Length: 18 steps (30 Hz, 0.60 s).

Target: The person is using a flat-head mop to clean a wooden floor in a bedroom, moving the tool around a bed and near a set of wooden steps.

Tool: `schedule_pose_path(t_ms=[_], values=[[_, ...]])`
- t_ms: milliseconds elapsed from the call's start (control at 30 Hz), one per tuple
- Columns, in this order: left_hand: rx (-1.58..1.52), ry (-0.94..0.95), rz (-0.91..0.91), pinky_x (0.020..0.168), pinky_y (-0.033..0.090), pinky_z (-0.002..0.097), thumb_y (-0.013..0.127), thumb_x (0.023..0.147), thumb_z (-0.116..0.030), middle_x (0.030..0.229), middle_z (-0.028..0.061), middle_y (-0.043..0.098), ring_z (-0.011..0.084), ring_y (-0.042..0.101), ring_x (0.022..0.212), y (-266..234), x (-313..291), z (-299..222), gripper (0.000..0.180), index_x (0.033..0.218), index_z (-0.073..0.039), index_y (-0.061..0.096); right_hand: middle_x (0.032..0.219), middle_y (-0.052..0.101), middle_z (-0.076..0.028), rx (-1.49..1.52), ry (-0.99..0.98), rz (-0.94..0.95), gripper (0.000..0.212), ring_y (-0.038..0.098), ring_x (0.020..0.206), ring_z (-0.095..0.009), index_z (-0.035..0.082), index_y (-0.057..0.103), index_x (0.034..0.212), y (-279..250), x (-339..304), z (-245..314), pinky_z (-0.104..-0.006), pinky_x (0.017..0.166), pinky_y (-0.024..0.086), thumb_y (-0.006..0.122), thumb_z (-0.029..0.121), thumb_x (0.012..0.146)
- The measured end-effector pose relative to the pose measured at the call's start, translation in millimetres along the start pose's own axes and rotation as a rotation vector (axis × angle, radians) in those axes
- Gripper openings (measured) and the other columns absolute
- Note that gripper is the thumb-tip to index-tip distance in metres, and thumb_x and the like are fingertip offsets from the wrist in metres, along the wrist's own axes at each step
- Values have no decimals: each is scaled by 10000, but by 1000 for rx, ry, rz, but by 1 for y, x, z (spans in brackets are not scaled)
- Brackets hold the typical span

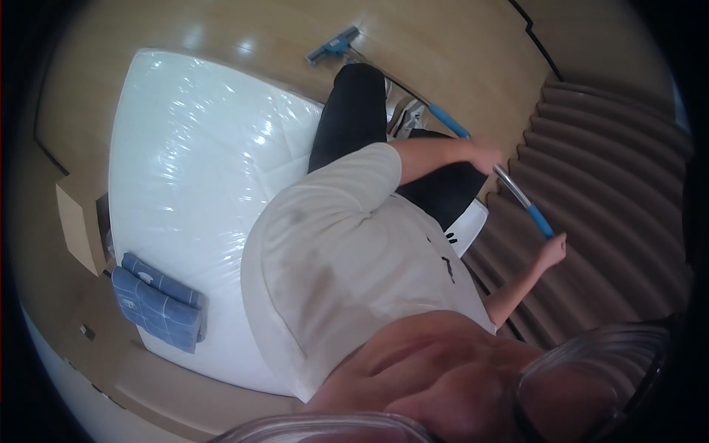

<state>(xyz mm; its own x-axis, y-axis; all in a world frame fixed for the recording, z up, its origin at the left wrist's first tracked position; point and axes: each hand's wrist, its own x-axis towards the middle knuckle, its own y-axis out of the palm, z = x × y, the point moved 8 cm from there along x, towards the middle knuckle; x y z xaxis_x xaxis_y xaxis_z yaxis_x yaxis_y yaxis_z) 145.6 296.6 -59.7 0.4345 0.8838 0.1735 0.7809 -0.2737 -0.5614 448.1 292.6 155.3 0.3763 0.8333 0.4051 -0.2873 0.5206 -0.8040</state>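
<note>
The left hand [484, 156] is closed around the shaft of a long-handled floor tool [449, 120] with a slim metal pole and blue grip sleeves, out past the right side of the plastic-wrapped white mattress [214, 162]. The right hand [551, 252], farther right of the mattress, is curled in a fist at the end of the upper blue grip [540, 221]. Between the hands runs a bare, shiny silver stretch of the pole; just past the left hand comes the lower blue sleeve. From there the tool slants down to its flat blue-and-grey head [334, 46], which lies beyond the far edge of the mattress, on the light wood-toned floor [443, 37].

The person sits on the right part of the mattress, in a pale short-sleeved shirt [332, 251] and black trousers [347, 111], knees bent past its far edge. White-and-black shoes [408, 118] show between the knees, just off that edge.

On the near left corner of the mattress rests a folded blue cloth with thin white grid lines [159, 306]. Left of the mattress stands an open brown cardboard box [80, 225]. To its right hangs a brown curtain in deep wavy folds [598, 177], behind both hands. Clear-lensed glasses [594, 380] cross the lower rim of the view, nearer than the mattress.
</note>
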Motion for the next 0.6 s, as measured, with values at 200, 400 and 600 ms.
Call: schedule_pose_path(t_ms=[200, 400, 600], values=[[145, -365, -32, 689, 515, 458, 630, 730, -250, 854, 154, 677, 334, 651, 815, -89, -124, 164, 222, 858, -84, 702, 615, 557, -53, 95, 0, 570, 491, 469, 611, -125, -61, 665, 754, 154, -125, 106, -318, 596, 433, 641, 411, 888], [763, -1017, -427, 836, 519, 476, 625, 798, -180, 997, 171, 684, 345, 655, 936, -268, -360, 240, 190, 924, -79, 724, 589, 574, -130, 349, -719, 1412, 498, 578, 591, -214, -11, 651, 783, 197, -349, 367, -385, 583, 463, 556, 455, 932], [453, -818, -975, 794, 521, 467, 579, 853, -222, 931, 207, 677, 395, 644, 893, -317, -448, 154, 471, 1306, -105, 524, 799, 647, -264, 653, -817, 1354, 396, 630, 791, -458, 8, 643, 985, 139, -421, 477, -484, 736, 504, 516, 372, 896]])
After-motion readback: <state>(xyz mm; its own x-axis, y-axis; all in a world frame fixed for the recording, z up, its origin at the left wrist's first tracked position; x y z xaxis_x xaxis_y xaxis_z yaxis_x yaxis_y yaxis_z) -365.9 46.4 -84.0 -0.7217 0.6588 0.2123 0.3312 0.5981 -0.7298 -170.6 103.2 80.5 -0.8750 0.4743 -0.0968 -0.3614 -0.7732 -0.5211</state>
